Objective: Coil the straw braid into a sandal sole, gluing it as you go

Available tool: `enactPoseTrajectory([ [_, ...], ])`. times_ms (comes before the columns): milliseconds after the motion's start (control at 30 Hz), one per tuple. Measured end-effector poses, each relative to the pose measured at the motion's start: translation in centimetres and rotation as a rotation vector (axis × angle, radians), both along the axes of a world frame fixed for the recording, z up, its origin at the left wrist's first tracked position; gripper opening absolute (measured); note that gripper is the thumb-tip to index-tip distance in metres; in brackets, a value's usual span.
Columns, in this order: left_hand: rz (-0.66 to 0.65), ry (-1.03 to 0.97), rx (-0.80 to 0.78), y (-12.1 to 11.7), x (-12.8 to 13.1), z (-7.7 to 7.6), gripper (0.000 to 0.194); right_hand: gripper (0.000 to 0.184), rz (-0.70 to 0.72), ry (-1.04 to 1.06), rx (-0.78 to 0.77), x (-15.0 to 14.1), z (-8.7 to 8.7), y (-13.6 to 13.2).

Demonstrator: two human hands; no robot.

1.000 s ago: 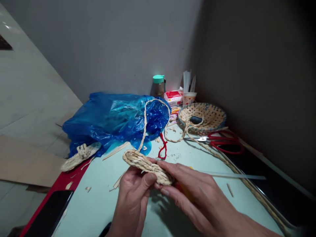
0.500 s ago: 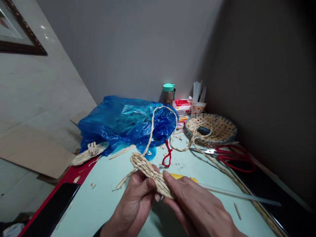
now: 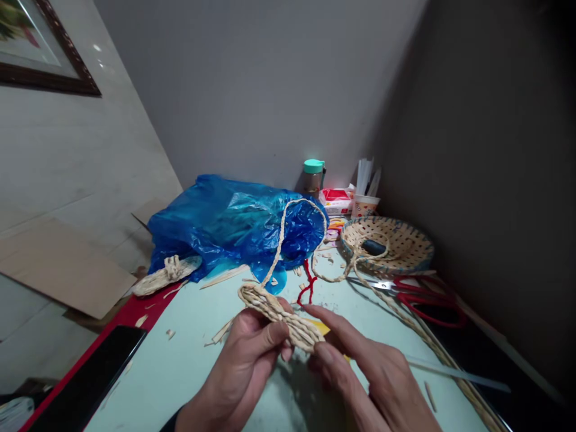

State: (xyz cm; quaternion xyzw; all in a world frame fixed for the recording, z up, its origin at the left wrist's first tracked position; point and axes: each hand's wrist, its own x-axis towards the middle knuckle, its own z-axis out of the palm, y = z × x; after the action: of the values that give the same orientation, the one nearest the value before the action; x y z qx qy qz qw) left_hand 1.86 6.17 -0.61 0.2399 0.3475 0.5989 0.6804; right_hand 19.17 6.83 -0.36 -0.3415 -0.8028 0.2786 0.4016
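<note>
Here, holds a braided straw sole (image 3: 288, 318) just below the center of the frame, slanting down from left to right above a pale green tabletop (image 3: 180, 372). Pinches it near mid-length with the left hand (image 3: 238, 369), thumb pressed on the upper side, fingers folded beneath. Touches its lower right end with the thumb of the right hand (image 3: 373, 366), index finger stretched out and spread apart from that thumb. Cannot tell the hold of the other right fingers, partly hidden below.

Trails a straw cord (image 3: 282, 231) from the upper left end of the piece, arching in front of a blue plastic bag (image 3: 229, 222), then dropping toward a woven bamboo basket (image 3: 409, 243) at center right. Has red-handled scissors (image 3: 418, 294) lying below that basket, a translucent stick (image 3: 468, 375) at lower right, and a yellow object (image 3: 321, 326), mostly hidden, beside the right index finger. Includes a twisted red cord (image 3: 312, 279) near the middle, a straw slipper (image 3: 168, 277) left of center by the bag, and a black smartphone (image 3: 99, 372) at lower left. Shows a teal-lidded bottle (image 3: 313, 175), a tissue pack (image 3: 336, 204) and a paper cup (image 3: 365, 207) in a row above the basket, plus a framed picture (image 3: 40, 54) at upper left.
</note>
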Motion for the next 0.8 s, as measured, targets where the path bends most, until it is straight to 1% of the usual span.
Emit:
enactPoseTrajectory([
  [67,-0.012,0.016,0.025,0.0,0.0,0.1,0.012,0.026,0.051,-0.026,-0.147,-0.2,0.1,0.0],
  [100,-0.018,0.025,0.036,0.0,0.1,0.2,0.010,0.026,0.064,-0.032,-0.184,-0.3,0.1,0.1],
  [200,-0.022,0.052,0.054,-0.2,0.2,0.2,0.007,0.030,0.062,-0.022,-0.195,-0.6,0.0,0.1],
  [367,0.007,0.108,0.034,-0.4,0.2,-0.1,0.011,0.037,0.071,-0.049,-0.246,-0.7,0.2,0.1],
  [467,0.011,0.133,0.009,-0.4,0.0,-0.2,0.012,0.039,0.080,-0.024,-0.261,-0.7,0.3,0.1],
  [533,0.021,0.132,-0.010,-0.3,0.0,-0.1,0.014,0.041,0.086,-0.005,-0.325,-0.8,0.2,0.2],
  [633,0.033,0.112,-0.046,-0.1,0.0,0.1,0.029,0.044,0.101,0.029,-0.445,-1.0,-0.3,0.5],
  [667,0.029,0.100,-0.049,-0.1,0.0,0.2,0.030,0.045,0.104,0.053,-0.481,-1.1,-0.5,0.7],
  [733,0.011,0.080,-0.032,-0.1,0.0,0.5,0.021,0.046,0.104,0.112,-0.544,-1.2,-0.7,0.9],
  [800,0.013,0.075,-0.025,-0.1,-0.1,0.7,0.020,0.048,0.106,0.133,-0.595,-1.3,-0.8,0.9],
])
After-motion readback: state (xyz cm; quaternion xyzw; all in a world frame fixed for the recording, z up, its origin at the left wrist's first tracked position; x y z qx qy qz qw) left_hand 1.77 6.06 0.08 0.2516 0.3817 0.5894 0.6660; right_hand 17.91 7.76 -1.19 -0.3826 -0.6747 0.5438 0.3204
